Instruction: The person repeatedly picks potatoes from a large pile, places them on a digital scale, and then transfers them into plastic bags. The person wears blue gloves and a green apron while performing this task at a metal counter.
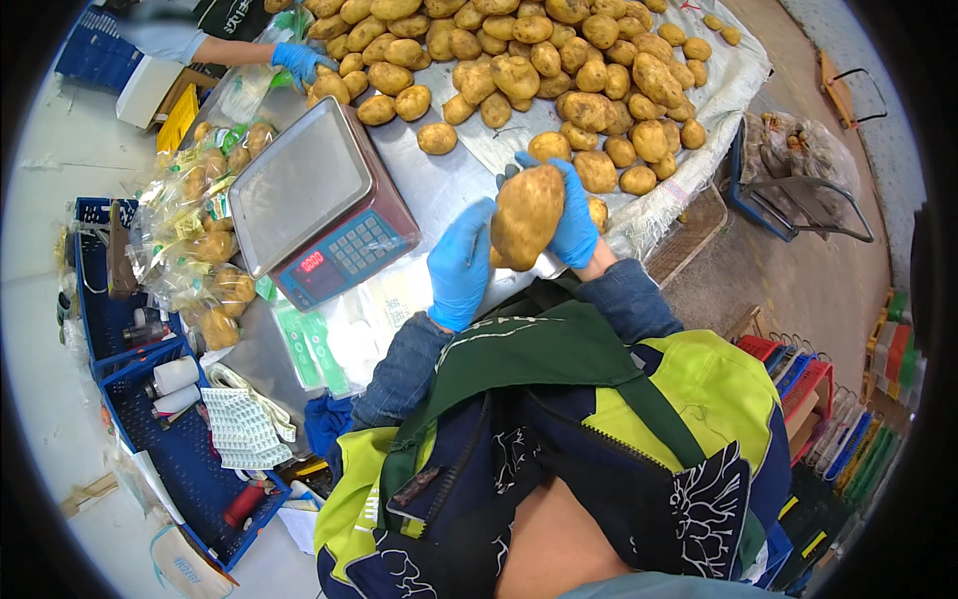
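Note:
A large potato [528, 217] is held up in front of me, just over the metal table's near edge. My right hand [575, 221], in a blue glove, grips it from the right and behind. My left hand [462, 263], also in a blue glove, is against or very near its left side; contact is not clear. Beneath the large one, part of a smaller potato shows between the hands. Beyond them a big heap of potatoes [516, 75] lies on a white woven sheet [722, 90]. To the left stands a digital scale [322, 202] with a bare pan and a lit display.
A co-worker's gloved hand [303, 64] touches potatoes at the upper left. Bagged potatoes [213, 239] line the table's left side. Green and white plastic bags [310, 341] lie beside my left sleeve. Blue crates [187, 449] stand lower left, a cart [801, 180] at right.

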A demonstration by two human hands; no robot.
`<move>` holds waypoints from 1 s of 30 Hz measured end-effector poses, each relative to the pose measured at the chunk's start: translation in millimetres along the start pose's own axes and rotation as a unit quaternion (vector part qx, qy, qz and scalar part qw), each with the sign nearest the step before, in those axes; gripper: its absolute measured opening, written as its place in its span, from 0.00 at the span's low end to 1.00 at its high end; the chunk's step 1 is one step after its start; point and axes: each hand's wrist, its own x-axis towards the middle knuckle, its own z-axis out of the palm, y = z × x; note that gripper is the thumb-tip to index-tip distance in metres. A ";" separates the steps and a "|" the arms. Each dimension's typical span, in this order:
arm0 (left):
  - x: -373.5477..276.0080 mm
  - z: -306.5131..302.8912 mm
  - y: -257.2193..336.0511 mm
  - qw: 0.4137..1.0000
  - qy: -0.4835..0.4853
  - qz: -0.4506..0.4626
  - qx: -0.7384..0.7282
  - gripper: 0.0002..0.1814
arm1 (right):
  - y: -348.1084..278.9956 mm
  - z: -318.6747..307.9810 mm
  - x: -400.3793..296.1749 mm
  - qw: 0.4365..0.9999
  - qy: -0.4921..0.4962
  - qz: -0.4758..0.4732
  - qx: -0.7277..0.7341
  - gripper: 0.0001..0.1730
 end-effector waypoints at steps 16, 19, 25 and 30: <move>-65.9 -93.8 3.0 0.855 -0.147 -0.273 -0.416 0.40 | 42.0 43.7 -87.7 0.902 -0.088 0.259 -0.334 0.39; -76.6 -80.8 11.8 0.866 -0.125 -0.252 -0.413 0.32 | 38.8 34.6 -98.1 0.900 -0.064 0.350 -0.251 0.41; -106.2 -30.0 13.2 0.957 0.122 -0.237 -0.116 0.20 | 52.7 12.6 -81.2 0.914 0.084 0.335 -0.213 0.43; -135.3 -14.4 -25.3 0.886 0.160 -0.414 0.137 0.11 | 33.6 1.7 -75.8 0.901 0.079 0.314 -0.287 0.43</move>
